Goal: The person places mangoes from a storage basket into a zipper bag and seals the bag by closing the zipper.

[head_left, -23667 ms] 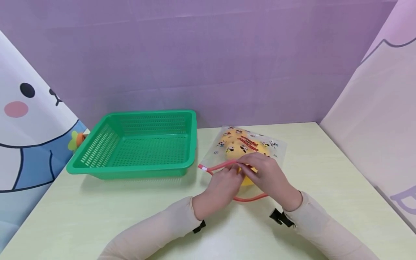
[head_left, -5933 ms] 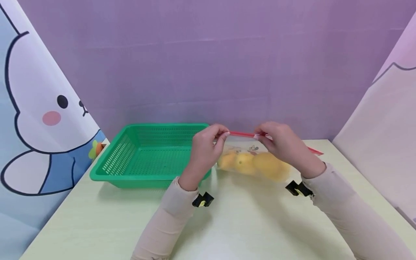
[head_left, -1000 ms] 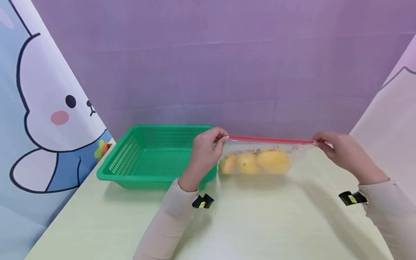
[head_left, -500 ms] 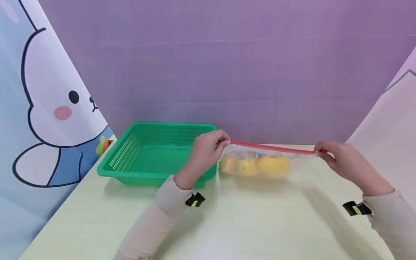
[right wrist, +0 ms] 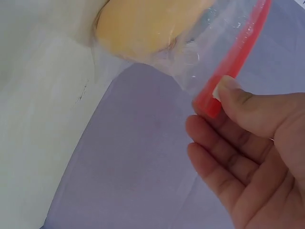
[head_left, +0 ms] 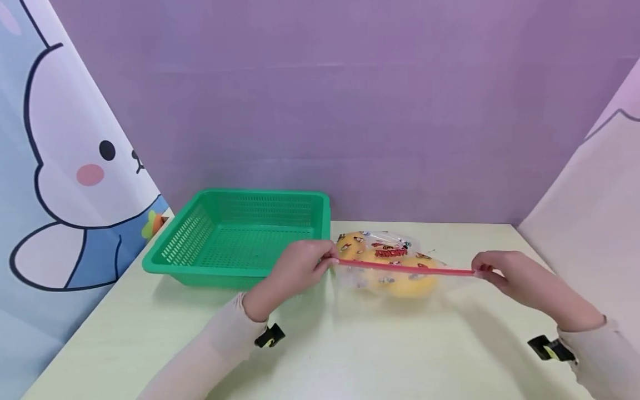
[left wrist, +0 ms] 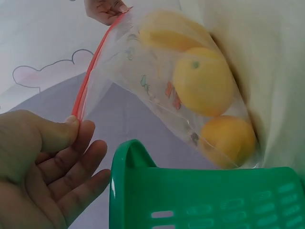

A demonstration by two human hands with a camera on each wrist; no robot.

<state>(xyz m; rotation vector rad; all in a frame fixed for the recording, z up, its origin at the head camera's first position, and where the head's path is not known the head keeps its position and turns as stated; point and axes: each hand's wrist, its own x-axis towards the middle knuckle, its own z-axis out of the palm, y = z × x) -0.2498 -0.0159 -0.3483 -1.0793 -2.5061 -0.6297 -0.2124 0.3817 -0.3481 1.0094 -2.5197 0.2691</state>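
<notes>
A clear printed zip bag lies on the table with yellow and orange fruit inside. Its red zip strip is stretched straight between both hands, its edges together. My left hand pinches the strip's left end between thumb and forefinger. At the other end, my right hand pinches the strip's corner, and a small white piece shows at the thumb tip in the right wrist view. Through the plastic in the left wrist view I see a round yellow fruit, an orange one and a longer yellow one.
A green plastic basket with slotted sides stands just left of the bag, with nothing seen in it. The pale table runs back to a purple cloth wall. Printed cloth with a cartoon figure hangs on the left.
Formerly the bag's mouth gaped; now its red edges meet. The right hand has gone rightward along the strip. In the last second both hands lowered the strip toward me, turning the print upward.
</notes>
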